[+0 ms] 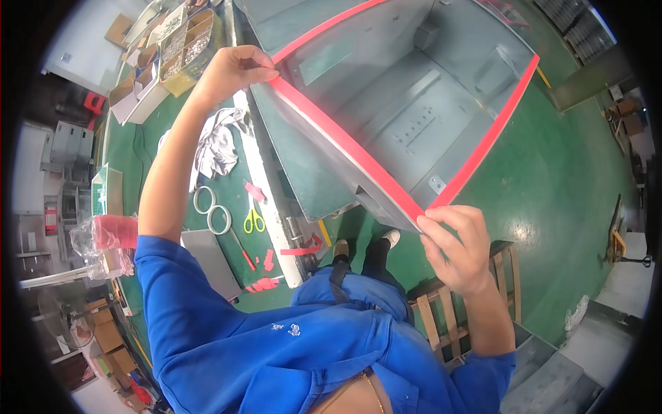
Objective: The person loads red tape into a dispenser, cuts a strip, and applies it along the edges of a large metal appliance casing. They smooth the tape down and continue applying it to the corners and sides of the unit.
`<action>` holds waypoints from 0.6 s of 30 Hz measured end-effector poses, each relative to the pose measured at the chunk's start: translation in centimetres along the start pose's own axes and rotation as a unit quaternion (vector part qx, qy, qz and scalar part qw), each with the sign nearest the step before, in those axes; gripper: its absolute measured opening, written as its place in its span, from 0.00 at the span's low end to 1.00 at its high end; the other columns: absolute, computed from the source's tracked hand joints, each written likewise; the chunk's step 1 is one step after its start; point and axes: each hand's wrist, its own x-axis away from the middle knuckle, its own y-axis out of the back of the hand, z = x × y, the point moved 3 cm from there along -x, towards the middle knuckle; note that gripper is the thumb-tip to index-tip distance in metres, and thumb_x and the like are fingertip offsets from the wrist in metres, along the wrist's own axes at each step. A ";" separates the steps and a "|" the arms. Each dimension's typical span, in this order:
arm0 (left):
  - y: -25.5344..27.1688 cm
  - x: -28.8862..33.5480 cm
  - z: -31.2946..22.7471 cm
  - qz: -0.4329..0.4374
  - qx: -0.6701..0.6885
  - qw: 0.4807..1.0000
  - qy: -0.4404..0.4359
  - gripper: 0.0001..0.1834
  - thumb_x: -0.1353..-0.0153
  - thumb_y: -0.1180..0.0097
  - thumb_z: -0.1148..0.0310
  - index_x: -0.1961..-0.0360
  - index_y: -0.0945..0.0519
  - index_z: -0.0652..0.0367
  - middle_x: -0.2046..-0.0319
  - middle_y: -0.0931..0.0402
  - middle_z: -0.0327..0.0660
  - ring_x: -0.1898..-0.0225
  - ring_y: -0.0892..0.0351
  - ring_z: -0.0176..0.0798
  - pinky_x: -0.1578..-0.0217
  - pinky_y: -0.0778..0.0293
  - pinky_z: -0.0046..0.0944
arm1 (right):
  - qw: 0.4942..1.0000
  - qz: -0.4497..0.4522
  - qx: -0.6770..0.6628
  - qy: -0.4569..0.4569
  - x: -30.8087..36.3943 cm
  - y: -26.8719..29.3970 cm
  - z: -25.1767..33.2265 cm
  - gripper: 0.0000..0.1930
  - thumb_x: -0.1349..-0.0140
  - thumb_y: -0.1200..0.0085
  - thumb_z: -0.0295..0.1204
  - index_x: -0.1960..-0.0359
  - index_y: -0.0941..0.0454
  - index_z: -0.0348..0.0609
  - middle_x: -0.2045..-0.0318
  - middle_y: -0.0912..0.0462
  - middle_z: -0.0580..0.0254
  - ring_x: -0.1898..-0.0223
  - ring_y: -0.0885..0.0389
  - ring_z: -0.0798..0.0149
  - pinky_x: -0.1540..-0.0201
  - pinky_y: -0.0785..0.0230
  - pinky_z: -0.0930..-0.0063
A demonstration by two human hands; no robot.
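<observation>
Along the grey sheet-metal box (414,117) rim, red adhesive tape (345,148) is pinched by left hand (234,69) and right hand (458,245); it should be pressed flat evenly.

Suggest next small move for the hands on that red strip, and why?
Probably press the red tape strip down along the near rim of the grey metal enclosure, running inward from the ends. The left hand pinches one end at the far corner and the right hand holds the other at the near corner, so the strip lies stretched along the edge.
</observation>
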 end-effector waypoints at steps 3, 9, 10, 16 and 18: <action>0.3 -0.2 -0.3 -0.001 -0.006 1.000 -0.017 0.06 0.50 0.38 0.71 0.71 0.21 0.61 0.77 0.23 0.31 0.77 0.32 0.20 0.79 0.38 0.23 | 1.000 -0.001 0.015 0.017 0.0 0.0 -0.2 0.18 0.59 0.42 0.19 0.61 0.22 0.42 0.64 0.24 0.64 0.63 0.27 0.61 0.65 0.30 0.72; -0.2 0.4 0.5 -0.018 -0.033 0.999 -0.012 0.07 0.49 0.38 0.70 0.71 0.22 0.60 0.78 0.24 0.31 0.77 0.33 0.22 0.78 0.39 0.25 | 0.999 -0.007 -0.046 -0.011 0.3 0.5 -0.7 0.17 0.57 0.41 0.19 0.62 0.24 0.41 0.63 0.22 0.62 0.62 0.25 0.60 0.65 0.29 0.72; -0.3 0.5 0.7 -0.022 -0.024 0.999 -0.011 0.07 0.49 0.38 0.70 0.71 0.22 0.60 0.78 0.24 0.31 0.77 0.33 0.22 0.78 0.39 0.25 | 0.997 -0.011 -0.072 -0.030 0.3 0.6 -0.7 0.17 0.56 0.41 0.19 0.61 0.25 0.41 0.63 0.22 0.61 0.62 0.25 0.60 0.64 0.29 0.72; -0.4 0.5 0.9 -0.030 -0.037 0.999 -0.016 0.06 0.50 0.38 0.70 0.71 0.22 0.59 0.78 0.24 0.32 0.78 0.34 0.23 0.77 0.38 0.26 | 0.992 0.002 -0.098 -0.076 0.4 0.7 -0.8 0.21 0.56 0.41 0.19 0.57 0.28 0.39 0.62 0.22 0.59 0.62 0.25 0.57 0.63 0.29 0.70; -0.4 0.6 0.8 -0.034 -0.041 0.999 -0.011 0.06 0.50 0.38 0.70 0.72 0.22 0.59 0.78 0.24 0.32 0.78 0.34 0.23 0.78 0.38 0.26 | 0.995 -0.005 -0.089 -0.054 0.4 0.7 -0.8 0.21 0.57 0.41 0.18 0.57 0.28 0.39 0.62 0.22 0.59 0.62 0.25 0.57 0.63 0.29 0.70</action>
